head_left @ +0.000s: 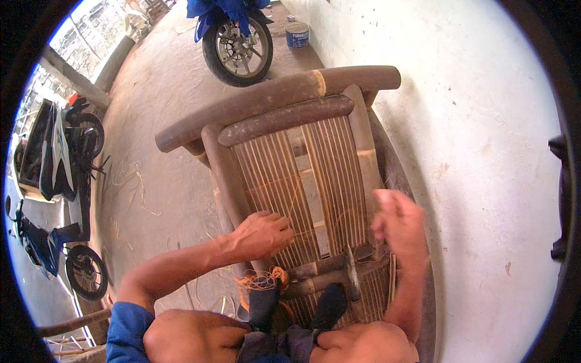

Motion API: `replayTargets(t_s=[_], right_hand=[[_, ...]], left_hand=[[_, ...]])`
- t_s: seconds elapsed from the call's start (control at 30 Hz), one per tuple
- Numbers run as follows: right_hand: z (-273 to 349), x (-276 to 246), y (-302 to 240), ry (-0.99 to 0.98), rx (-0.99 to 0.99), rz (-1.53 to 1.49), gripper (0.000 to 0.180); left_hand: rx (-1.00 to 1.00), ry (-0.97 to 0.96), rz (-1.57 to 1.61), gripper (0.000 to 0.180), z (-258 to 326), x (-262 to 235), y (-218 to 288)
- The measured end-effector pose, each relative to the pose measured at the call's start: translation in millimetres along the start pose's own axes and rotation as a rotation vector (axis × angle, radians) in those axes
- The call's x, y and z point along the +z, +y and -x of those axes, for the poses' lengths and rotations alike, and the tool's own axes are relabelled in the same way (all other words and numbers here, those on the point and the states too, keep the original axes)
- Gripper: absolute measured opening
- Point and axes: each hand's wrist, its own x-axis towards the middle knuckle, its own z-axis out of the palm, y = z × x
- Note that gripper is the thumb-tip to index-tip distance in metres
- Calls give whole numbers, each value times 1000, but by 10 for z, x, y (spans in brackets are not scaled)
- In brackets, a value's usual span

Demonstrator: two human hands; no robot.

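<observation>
Bare knees (181, 336) nearest; bamboo chair (266, 109) just beyond; orange strand (272, 184) across slats (333, 154); L hand (261, 233) over slats, R hand (399, 221) by chair's R side; fingers (282, 223) part-curled, both; can't tell if gripping.

Left forearm (187, 261) slants in from lower left; left hand (264, 233) back up, fingers bent, directed rightward. Right forearm (409, 284) rises nearly vertical; right hand (399, 222) slightly higher, fingers curled inward. Hands apart.
</observation>
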Motion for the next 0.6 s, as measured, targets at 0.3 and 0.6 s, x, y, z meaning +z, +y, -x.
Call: replayTargets(t_s=[0.3,0.6], right_hand=[[-656,1488,361,-545,-170,-238,46],[-607,1163,266,-22,-815,-78,14]], left_hand=[[158,99,142,23,-161,-283,253],[67,239,-146,43,-729,-511,-897]])
